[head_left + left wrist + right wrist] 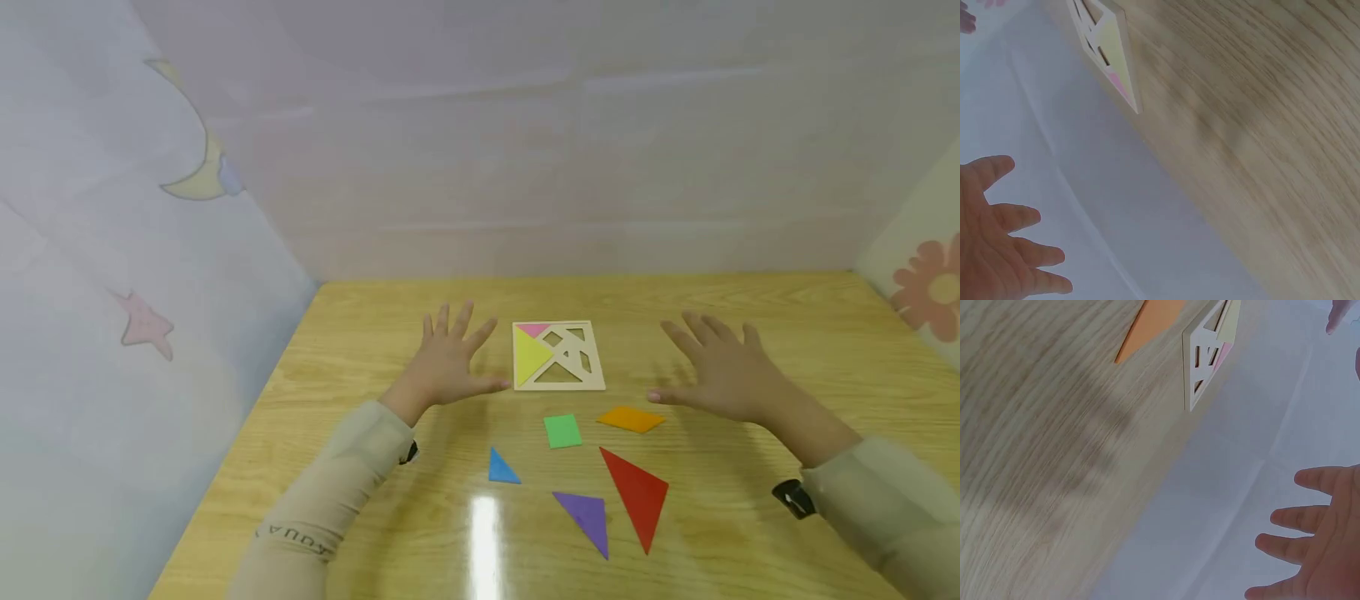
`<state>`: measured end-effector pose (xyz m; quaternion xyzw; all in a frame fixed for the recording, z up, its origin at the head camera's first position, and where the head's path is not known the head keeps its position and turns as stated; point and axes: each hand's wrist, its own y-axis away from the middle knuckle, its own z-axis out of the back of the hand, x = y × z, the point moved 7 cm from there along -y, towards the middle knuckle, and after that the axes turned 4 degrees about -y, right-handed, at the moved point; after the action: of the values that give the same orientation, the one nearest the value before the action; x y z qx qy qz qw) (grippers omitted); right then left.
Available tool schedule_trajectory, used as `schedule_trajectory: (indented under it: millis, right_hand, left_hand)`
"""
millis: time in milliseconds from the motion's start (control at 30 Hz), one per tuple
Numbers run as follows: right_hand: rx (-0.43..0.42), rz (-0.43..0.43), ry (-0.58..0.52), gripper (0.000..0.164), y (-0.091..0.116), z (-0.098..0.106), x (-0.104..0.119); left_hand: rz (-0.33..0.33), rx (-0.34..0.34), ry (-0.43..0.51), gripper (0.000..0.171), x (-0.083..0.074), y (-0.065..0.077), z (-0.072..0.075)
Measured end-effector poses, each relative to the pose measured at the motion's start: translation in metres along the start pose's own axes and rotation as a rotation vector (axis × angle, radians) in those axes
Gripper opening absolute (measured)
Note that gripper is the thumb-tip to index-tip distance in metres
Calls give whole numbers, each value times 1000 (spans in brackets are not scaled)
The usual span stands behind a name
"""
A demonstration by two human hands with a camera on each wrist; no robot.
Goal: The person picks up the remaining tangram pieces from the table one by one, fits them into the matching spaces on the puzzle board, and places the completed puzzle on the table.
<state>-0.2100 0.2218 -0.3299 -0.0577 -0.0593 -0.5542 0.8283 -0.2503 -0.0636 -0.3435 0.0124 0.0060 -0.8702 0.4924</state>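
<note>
A square wooden tangram tray (597,358) lies on the table, with a yellow triangle (529,358) and a pink triangle (533,330) in its slots; its other cutouts show bare wood. My left hand (448,364) hovers at the tray's left with fingers spread, holding nothing. On the other side, my right hand (723,375) is likewise spread above the table, thumb near an orange parallelogram (632,419). Loose in front of the tray are a green square (562,431), a blue triangle (502,468), a purple triangle (589,518) and a red triangle (640,496).
The wooden table (360,333) meets a pale sheet wall (525,167) along its back edge. Printed sheets stand at both sides, with a moon (202,171) on the left and a red flower (930,287) on the right. Light glares off the table's front.
</note>
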Motion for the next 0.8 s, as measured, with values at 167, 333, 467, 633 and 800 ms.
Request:
schedule_trajectory:
  millis: [167,333,467,633,800]
  right_hand:
    - [-7,1,-10,95,3,-1,4]
    - [-14,5,-23,95,6,-2,10]
    - [-24,12,-39,96,8,-8,12]
    - [-13,17,-67,98,9,-18,15]
    - [-9,16,-61,99,10,-24,18]
  left_hand:
    - [12,10,18,86,-1,-2,-8]
    - [8,26,18,86,-3,-4,-15]
    - [-5,43,57,86,-5,-5,-21]
    - [-13,50,92,85,-7,-6,-28]
    - [-31,60,80,88,-7,-9,-35]
